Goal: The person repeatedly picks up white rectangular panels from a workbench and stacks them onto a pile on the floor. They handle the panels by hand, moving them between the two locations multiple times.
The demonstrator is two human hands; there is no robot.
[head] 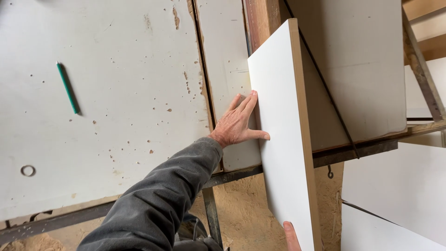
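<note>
A long white board [283,153] with a raw brown edge is held tilted over the right end of a white worktable [116,116]. My left hand [239,124], in a grey sleeve, grips the board's left edge halfway along; the thumb lies on the white face and the fingers reach behind the edge. At the bottom of the view, only a thumb or fingertip of my right hand [291,236] shows, pressed against the board's lower end. The remainder of that hand is out of view.
A green pencil [68,88] and a small metal ring [28,170] lie on the scarred, drilled tabletop. Another white sheet [362,69] lies behind the board, more white panels [395,195] lean at lower right. Sawdust [246,209] covers the floor beneath the metal table frame [211,214].
</note>
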